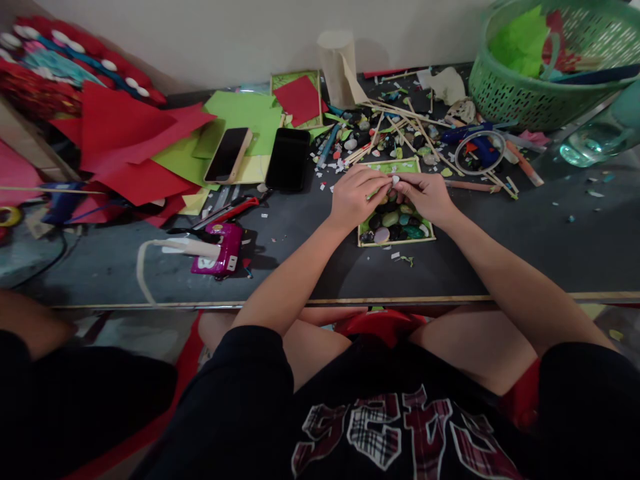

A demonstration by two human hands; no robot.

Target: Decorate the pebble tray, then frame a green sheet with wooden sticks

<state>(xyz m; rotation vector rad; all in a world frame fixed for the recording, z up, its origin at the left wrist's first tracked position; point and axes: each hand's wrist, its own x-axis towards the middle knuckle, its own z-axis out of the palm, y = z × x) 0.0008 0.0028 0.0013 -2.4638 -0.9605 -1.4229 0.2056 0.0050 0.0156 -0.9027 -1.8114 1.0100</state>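
Counted: two bare hands [356, 195] [431, 195], two stick-edged panels [397, 243] [276, 84], two phones [229, 155] [289, 160], one green basket [520, 100], one purple power adapter [229, 248], one pale cylinder [337, 77], one clear ring [457, 155].

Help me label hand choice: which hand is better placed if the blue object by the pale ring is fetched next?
Probably the right hand: the blue object lies to its right, farther from the left hand. Both hands meet at a small white piece, so the right may need freeing.

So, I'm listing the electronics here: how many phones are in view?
2. One tan-edged phone on the coloured papers, one black phone just right of it. More could be hidden under the papers.
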